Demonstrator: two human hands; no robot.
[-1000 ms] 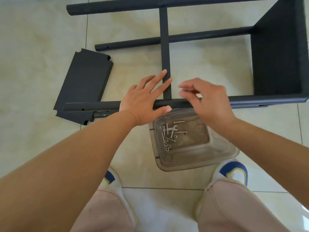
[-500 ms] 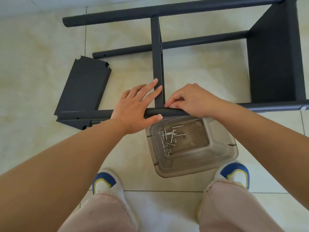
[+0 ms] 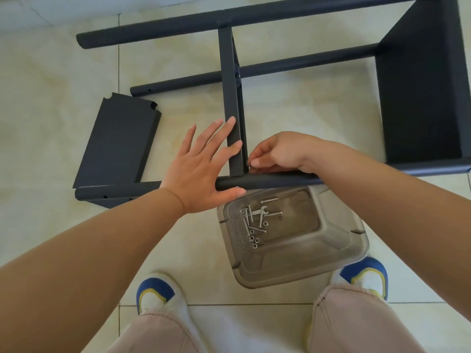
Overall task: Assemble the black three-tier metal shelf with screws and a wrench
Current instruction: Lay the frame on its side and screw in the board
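Note:
The black shelf frame lies on its side on the tiled floor. Its near pole runs left to right, and the middle shelf panel meets it edge-on. My left hand lies flat across that pole, straight fingers against the panel's left face and thumb under the pole. My right hand is curled at the inner corner of panel and pole, its fingertips pinching a small fastener too small to make out. A loose shelf panel lies to the left. Screws, nuts and a small wrench sit in a clear plastic container.
Another shelf panel is fixed at the frame's right end. Two more poles cross farther away, the far pole and a shorter pole. My shoes stand either side of the container, whose upper edge lies under the near pole.
My right hand came down from above the pole to the corner where panel meets pole and stays there. My left hand stays on the pole and panel, fingers now spread wider.

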